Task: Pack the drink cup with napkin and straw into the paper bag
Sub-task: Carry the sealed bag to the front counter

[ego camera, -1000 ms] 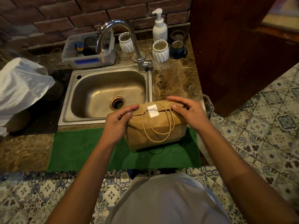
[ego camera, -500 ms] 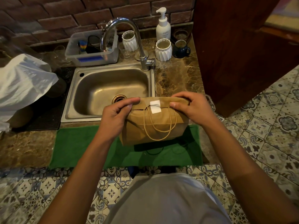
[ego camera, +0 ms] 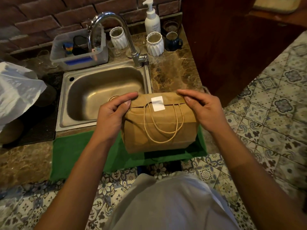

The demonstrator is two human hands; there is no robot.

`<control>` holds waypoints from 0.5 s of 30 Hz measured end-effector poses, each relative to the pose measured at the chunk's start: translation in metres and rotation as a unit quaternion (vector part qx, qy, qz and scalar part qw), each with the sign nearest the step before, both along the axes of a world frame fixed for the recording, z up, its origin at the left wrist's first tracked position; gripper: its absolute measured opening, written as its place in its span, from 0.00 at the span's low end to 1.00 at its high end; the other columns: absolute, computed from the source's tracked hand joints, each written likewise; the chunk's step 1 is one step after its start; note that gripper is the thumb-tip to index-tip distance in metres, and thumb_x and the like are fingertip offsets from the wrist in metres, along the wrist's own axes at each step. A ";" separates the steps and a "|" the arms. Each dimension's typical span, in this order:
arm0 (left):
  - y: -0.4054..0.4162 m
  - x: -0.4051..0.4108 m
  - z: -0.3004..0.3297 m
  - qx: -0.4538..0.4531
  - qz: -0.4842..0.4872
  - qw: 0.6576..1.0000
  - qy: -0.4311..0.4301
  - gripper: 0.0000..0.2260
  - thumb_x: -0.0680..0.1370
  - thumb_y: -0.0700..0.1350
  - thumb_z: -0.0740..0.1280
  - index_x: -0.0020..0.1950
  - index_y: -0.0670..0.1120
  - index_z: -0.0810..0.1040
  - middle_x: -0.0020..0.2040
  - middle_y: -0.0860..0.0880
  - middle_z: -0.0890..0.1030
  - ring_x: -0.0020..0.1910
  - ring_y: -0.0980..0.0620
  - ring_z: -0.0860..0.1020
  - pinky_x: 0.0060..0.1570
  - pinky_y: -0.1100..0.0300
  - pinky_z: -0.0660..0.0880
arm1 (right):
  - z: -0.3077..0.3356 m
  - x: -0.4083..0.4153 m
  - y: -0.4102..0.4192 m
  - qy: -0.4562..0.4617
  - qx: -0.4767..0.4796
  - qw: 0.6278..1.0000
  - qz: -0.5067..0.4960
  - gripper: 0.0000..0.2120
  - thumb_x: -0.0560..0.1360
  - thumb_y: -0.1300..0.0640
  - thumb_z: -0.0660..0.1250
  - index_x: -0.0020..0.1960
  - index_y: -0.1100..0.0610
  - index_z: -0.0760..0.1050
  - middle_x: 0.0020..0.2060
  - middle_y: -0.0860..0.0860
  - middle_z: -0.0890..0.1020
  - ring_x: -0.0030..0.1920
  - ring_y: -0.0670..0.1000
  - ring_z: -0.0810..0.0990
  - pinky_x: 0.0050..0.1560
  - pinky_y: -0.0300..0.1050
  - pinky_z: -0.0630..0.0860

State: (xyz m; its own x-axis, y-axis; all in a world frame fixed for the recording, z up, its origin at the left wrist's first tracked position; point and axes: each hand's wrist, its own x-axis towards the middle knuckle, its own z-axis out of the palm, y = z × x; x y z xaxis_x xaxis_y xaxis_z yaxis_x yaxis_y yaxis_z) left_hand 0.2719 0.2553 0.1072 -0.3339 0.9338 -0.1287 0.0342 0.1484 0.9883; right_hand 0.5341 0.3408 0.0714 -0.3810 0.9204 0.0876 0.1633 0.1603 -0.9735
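White sticker [ego camera: 157,103] on the paper bag [ego camera: 159,125] is blank; pump bottle [ego camera: 152,18] print too blurred to read. Left hand [ego camera: 111,117] and right hand [ego camera: 203,112] each pinch a top corner of the folded-over flap (thumbs in front). Bag is over the green mat [ego camera: 86,153], just before the sink [ego camera: 103,95]. Contents hidden.

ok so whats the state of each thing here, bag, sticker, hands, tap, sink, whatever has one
paper bag: top folded over, closed, handles hanging down the front
white sticker: stuck across the fold edge
left hand: pinching the bag's top left corner
right hand: pinching the top right corner
tap: no water running
sink: nothing in the visible part of the basin
green mat: lying flat under the bag
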 end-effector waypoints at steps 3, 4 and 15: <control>-0.002 0.001 -0.002 -0.009 -0.036 0.999 -0.008 0.18 0.82 0.35 0.63 0.54 0.56 0.86 0.54 0.54 0.87 0.55 0.56 0.84 0.52 0.64 0.79 | 0.001 0.006 -0.021 -0.005 -0.013 0.999 -0.044 0.17 0.81 0.66 0.65 0.62 0.48 0.81 0.56 0.39 0.85 0.63 0.42 0.82 0.65 0.41 0.76; -0.002 0.002 -0.004 -0.013 -0.053 0.998 -0.014 0.17 0.82 0.35 0.63 0.55 0.55 0.86 0.54 0.54 0.87 0.54 0.56 0.84 0.52 0.65 0.79 | 0.003 0.008 -0.030 -0.007 -0.016 0.998 -0.063 0.16 0.81 0.66 0.65 0.62 0.49 0.82 0.57 0.41 0.85 0.63 0.43 0.82 0.65 0.41 0.77; -0.012 0.034 -0.012 -0.025 -0.318 0.948 -0.018 0.20 0.82 0.35 0.64 0.51 0.60 0.87 0.54 0.56 0.87 0.57 0.55 0.83 0.55 0.63 0.78 | 0.011 0.028 -0.192 -0.037 -0.010 0.941 -0.335 0.15 0.81 0.67 0.65 0.61 0.51 0.81 0.57 0.42 0.84 0.61 0.38 0.81 0.63 0.37 0.76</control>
State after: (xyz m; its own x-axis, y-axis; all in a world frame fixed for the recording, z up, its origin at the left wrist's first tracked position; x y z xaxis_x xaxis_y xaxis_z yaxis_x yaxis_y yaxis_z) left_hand 0.3059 0.2438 0.0951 0.2996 0.9374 -0.1777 0.0994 0.1546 0.9830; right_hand 0.5618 0.1493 0.0822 0.2819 0.9573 0.0642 0.2884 -0.0208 -0.9573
